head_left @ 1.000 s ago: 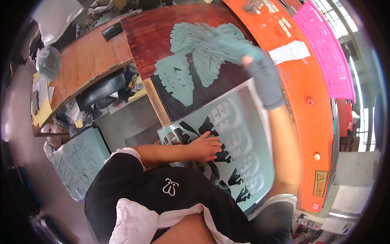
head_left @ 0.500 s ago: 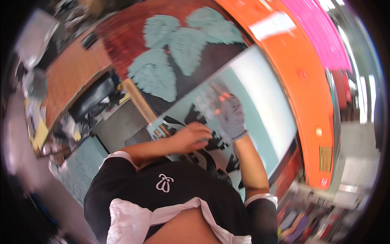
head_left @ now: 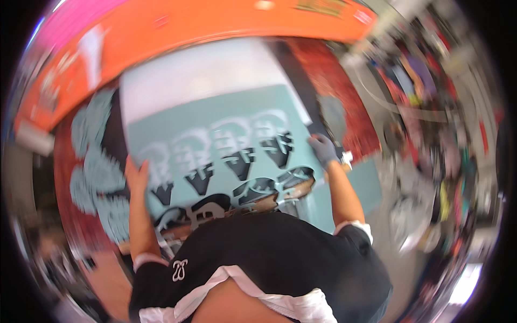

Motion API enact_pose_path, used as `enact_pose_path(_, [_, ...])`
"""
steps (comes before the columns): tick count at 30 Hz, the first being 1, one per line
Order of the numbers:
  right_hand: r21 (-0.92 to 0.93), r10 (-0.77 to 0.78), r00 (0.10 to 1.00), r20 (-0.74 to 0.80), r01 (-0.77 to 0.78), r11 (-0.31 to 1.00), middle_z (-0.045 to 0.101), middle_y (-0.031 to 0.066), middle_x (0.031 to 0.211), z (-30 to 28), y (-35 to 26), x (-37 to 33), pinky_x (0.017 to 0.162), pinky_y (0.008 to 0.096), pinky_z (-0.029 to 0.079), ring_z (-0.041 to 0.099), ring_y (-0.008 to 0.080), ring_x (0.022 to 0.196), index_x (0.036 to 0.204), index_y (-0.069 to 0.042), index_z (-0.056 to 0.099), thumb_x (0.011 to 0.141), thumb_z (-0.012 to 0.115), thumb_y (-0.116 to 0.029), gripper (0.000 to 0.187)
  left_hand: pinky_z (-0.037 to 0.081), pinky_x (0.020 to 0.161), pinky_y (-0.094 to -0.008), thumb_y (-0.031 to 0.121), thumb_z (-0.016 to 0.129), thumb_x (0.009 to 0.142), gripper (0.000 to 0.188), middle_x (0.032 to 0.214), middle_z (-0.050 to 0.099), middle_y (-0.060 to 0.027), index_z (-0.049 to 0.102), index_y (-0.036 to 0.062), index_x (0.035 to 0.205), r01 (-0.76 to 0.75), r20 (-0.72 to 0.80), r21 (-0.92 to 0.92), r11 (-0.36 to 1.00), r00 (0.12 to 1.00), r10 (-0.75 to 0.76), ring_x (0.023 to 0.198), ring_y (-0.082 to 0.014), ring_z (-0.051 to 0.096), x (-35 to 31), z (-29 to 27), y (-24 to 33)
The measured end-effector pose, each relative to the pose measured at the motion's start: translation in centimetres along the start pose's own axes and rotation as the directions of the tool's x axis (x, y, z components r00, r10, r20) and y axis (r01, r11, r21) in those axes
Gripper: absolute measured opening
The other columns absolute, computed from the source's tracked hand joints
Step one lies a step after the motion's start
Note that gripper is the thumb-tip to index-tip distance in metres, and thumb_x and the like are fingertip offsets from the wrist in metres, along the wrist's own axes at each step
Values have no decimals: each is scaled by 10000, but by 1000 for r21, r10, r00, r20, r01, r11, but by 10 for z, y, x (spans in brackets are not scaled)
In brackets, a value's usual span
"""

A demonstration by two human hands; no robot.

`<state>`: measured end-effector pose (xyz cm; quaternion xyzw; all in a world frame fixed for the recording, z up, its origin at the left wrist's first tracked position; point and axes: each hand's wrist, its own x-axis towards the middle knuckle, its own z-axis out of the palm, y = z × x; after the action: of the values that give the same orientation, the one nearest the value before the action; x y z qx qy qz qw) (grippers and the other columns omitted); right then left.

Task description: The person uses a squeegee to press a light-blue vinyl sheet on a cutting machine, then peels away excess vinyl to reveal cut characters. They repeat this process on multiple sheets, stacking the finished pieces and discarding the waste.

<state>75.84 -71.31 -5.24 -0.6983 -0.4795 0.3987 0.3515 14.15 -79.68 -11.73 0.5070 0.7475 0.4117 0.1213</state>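
A teal sheet [head_left: 215, 168] with rows of cut-out openings lies in front of me, its near part close to my body. Pale, blurred curved outlines [head_left: 229, 134] run across it above the dark openings. At its left edge, my bare left hand [head_left: 137, 173] grips the sheet, thumb on the near side. My right hand [head_left: 324, 149], in a grey glove, is closed at the right edge, its fingers partly hidden. Beyond the teal part stretches a white surface [head_left: 204, 75].
Stacked teal cut pieces [head_left: 97, 172] lie left on the red worktop [head_left: 64, 188]. An orange machine beam [head_left: 215, 24] spans the far side. On the right, more red surface [head_left: 353, 102] borders a cluttered floor area with a grey plastic bag [head_left: 412, 207].
My view has turned to the right. My hands, close together over the cut-outs before, have moved apart to the sheet's opposite edges.
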Motion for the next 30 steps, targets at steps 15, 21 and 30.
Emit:
enact_pose_path(15, [-38,-59,984,168,66,997,634,138,1084,5,-49,-20,859,356,445,597,253,934,1103,-31,637,822,554,-447,508,403,499,-253,233,626,866,319,920,580,-39,534,55,1114,459,259,-364,810,886,-385,662,-123,538,16,-31,42])
enact_pose_path(21, [406,-397,918,20,355,842,641,108,872,-44,-32,-96,786,326,463,590,189,882,954,-7,646,832,596,-345,364,356,456,-216,341,487,961,260,692,433,37,548,93,1008,284,317,-342,896,932,-175,544,-67,404,-12,-61,175])
enact_pose_path(30, [467,0,965,-263,127,875,621,106,1024,-184,69,-299,874,341,429,560,201,978,1134,5,578,842,588,-345,456,330,393,-208,370,471,970,385,557,445,-10,456,70,729,22,537,-680,733,696,477,409,-97,416,-71,27,383])
